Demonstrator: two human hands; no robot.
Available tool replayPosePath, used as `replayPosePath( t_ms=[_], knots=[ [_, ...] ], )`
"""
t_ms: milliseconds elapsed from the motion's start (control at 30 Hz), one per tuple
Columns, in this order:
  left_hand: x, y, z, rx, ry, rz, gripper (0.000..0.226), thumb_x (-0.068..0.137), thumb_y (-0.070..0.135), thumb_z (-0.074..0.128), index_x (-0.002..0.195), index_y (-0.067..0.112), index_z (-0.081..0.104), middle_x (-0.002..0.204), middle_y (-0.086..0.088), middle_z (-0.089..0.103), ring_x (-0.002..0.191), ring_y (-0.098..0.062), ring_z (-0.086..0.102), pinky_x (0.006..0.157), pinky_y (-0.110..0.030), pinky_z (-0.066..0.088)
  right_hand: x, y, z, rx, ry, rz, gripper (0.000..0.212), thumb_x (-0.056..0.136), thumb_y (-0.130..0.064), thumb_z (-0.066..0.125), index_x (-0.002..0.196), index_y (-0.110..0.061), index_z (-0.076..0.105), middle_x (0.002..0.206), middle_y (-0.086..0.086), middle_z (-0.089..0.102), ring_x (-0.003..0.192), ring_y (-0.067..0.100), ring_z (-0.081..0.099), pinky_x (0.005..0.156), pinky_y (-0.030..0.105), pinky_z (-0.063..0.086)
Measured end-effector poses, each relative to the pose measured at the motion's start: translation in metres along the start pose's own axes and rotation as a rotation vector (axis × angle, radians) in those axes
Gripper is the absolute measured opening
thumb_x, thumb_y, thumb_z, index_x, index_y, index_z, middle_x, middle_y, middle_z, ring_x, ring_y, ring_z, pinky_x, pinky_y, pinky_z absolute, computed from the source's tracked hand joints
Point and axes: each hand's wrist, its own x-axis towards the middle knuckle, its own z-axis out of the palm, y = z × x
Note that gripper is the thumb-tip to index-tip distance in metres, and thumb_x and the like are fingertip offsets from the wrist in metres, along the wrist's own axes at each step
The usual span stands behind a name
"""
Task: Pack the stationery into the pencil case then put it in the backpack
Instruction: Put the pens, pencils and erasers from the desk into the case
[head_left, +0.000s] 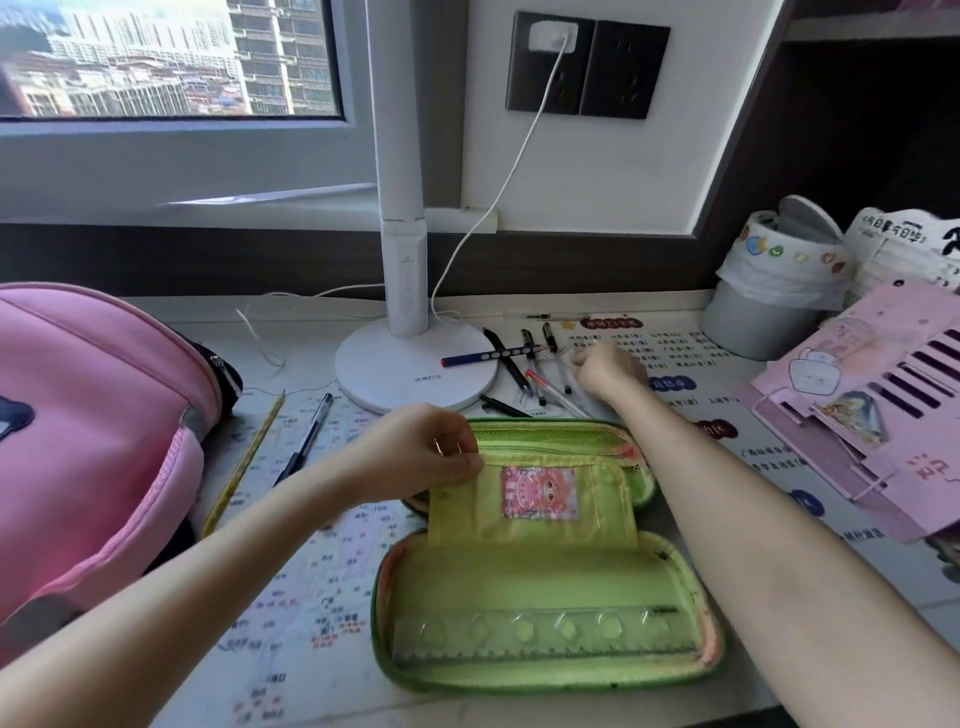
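Note:
A green pencil case (540, 577) lies open on the desk with a clear ruler (545, 631) in its near half. My left hand (423, 452) pinches the top edge of the case's inner flap (535, 499), which bears a pink sticker. My right hand (608, 371) is beyond the case with curled fingers among several pens (540, 371) by the lamp base; what it grips is hidden. A blue-and-red pen (488, 356) lies across them. A yellow pencil (244, 462) and a black pen (306, 436) lie left of the case. The pink backpack (88, 441) sits at the left.
A white desk lamp (410, 374) stands behind the case, its cable (498, 208) running to a wall socket. A grey bin (769, 291) with a bag liner is at the back right. A pink slotted board (872, 405) leans at the right. A printed mat covers the desk.

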Motion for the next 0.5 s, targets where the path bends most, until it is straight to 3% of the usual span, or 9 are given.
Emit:
replayPosePath(
  t_ms=[167,333,500],
  knots=[
    [-0.005,0.0,0.002,0.081,0.051,0.036,0.005,0.088,0.03,0.058,0.086,0.026,0.062,0.072,0.017,0.056,0.063,0.0,0.05,0.055,-0.017,0.039,-0.028,0.044,-0.011,-0.18,-0.062,-0.241,0.031,0.096,-0.037,0.044,0.125,-0.04,0.054,0.131,0.0,0.055,0.108,0.027,0.056,0.076,0.031,0.043],
    [-0.006,0.004,0.007,0.198,0.117,0.053,0.01,0.088,0.025,0.057,0.089,0.019,0.065,0.077,0.011,0.055,0.071,-0.011,0.052,0.059,-0.02,0.041,-0.076,0.117,-0.036,-0.143,-0.092,-0.382,0.028,0.09,-0.037,0.056,0.117,-0.039,0.061,0.105,-0.004,0.05,0.102,0.019,0.048,0.075,0.029,0.039],
    [-0.003,0.02,0.014,0.307,0.188,0.039,0.015,0.087,0.026,0.057,0.096,0.017,0.065,0.092,0.002,0.053,0.085,-0.02,0.053,0.073,-0.029,0.044,-0.133,0.163,-0.036,-0.138,0.043,-0.329,0.027,0.089,-0.035,0.058,0.114,-0.028,0.067,0.113,-0.003,0.059,0.106,0.022,0.051,0.086,0.033,0.044]
  ],
)
